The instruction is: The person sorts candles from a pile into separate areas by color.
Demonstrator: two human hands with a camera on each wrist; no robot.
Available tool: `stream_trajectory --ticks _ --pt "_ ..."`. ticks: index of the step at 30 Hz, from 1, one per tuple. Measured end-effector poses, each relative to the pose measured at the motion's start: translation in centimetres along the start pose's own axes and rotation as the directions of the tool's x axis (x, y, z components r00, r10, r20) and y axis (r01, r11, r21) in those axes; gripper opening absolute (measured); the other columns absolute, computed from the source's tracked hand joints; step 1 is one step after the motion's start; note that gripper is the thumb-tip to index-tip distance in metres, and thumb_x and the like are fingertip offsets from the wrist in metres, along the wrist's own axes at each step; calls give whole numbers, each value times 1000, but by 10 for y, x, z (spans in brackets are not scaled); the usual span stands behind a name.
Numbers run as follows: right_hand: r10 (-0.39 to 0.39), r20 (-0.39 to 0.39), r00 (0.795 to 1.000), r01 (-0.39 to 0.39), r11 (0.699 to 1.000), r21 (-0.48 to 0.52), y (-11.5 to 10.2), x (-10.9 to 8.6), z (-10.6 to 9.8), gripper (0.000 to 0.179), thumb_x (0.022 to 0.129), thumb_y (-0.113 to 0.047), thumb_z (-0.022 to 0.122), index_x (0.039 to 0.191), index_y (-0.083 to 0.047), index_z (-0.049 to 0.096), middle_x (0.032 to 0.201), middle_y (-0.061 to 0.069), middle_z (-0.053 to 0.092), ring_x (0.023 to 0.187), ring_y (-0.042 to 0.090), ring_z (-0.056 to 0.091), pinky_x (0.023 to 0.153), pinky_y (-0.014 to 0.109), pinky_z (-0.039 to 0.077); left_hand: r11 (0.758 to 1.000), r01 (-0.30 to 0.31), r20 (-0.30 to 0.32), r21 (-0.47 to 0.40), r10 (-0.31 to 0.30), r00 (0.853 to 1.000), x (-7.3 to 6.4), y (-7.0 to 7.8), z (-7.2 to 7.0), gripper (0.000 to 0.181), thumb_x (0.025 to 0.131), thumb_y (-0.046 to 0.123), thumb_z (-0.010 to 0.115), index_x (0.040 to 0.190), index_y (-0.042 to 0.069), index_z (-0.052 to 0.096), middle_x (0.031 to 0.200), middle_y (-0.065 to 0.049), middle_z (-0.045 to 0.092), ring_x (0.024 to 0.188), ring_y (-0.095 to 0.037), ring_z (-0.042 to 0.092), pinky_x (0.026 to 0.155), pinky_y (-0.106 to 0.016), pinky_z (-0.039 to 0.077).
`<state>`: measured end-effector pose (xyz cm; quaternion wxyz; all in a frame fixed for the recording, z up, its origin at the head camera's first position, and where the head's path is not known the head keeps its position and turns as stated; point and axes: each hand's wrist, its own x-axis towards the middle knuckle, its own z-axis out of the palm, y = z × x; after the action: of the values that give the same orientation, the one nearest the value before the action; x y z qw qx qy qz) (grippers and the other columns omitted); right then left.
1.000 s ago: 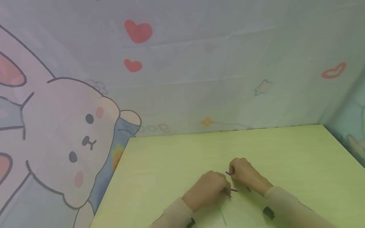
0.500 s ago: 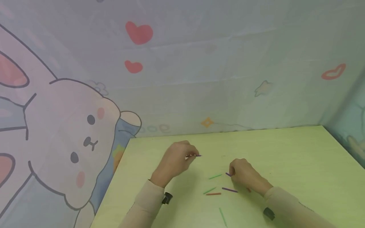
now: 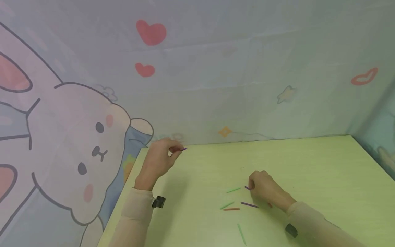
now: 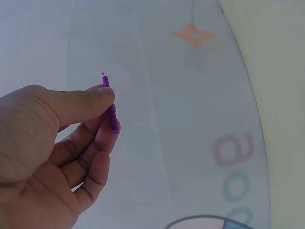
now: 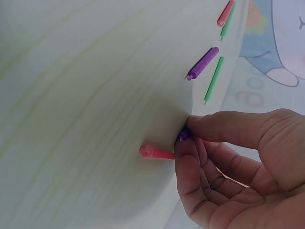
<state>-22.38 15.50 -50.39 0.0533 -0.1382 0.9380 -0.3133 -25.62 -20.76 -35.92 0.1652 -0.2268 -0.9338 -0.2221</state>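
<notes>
Raised over the table's far left corner, my left hand (image 3: 158,160) pinches a thin purple candle (image 4: 112,114) between thumb and fingers. In the left wrist view its small wick end points up. My right hand (image 3: 267,189) stays low over the table and pinches another purple candle (image 5: 184,135), mostly hidden by the fingertips. A red candle (image 5: 156,152) lies just beside those fingers. To the left of the right hand lie a purple candle (image 3: 249,204), two green candles (image 3: 233,190) and an orange-red candle (image 3: 231,209). A further green candle (image 3: 242,234) lies nearer the front.
The pale yellow-green table (image 3: 324,164) reaches back to a cloth backdrop (image 3: 210,103) printed with hearts and a large rabbit. A black wrist strap piece (image 3: 158,202) shows at the left sleeve, another (image 3: 291,230) at the right.
My left hand has lifted from beside the right hand and moved away to the far left, carrying a purple candle and uncovering the candles below. The right hand has stayed in place.
</notes>
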Motion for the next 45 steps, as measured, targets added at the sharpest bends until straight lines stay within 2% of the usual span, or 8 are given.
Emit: stream_trajectory --ticks 10,16,26,29,36,45 --pt "-21 -1 1000 21 1000 7 0 -1 0 24 83 17 71 80 -6 68 98 8 69 71 17 59 63 30 56 997 73 -27 24 -72 997 -10 -35 -7 14 94 -2 84 103 8 87 95 -6 81 87 -25 75 78 -47 60" --pt "-20 -4 1000 20 1000 3 0 0 0 26 82 18 72 77 -8 68 91 4 68 70 16 58 62 29 54 993 109 5 44 -109 994 -13 -44 -4 12 96 -1 83 102 7 87 95 -6 81 88 -26 74 76 -45 59" --pt "-6 1 1000 6 1000 -9 -2 0 -1 26 82 18 72 78 -8 69 91 3 68 77 18 59 67 33 57 985 154 55 74 -158 986 -21 -66 9 12 97 -1 82 101 9 88 92 -3 82 86 -23 75 75 -44 61" --pt "0 5 1000 0 1000 -5 -2 0 -2 26 82 18 72 78 -8 68 93 4 67 78 19 59 67 33 57 980 183 78 80 -189 979 -24 -73 14 12 97 0 82 101 10 87 92 -3 81 85 -22 75 75 -43 61" --pt "11 10 1000 -11 1000 6 -2 -1 -2 27 82 18 72 78 -8 68 91 4 69 76 18 61 66 33 58 962 264 150 72 -272 951 -31 -87 32 12 98 1 82 102 12 87 91 -2 79 82 -19 71 69 -38 60" --pt "9 22 1000 -9 1000 8 -1 1 -2 26 82 17 72 78 -8 68 83 1 69 75 17 62 66 32 58 951 301 190 71 -309 932 -38 -93 46 10 99 1 81 100 10 86 89 -2 76 81 -19 68 74 -41 62"
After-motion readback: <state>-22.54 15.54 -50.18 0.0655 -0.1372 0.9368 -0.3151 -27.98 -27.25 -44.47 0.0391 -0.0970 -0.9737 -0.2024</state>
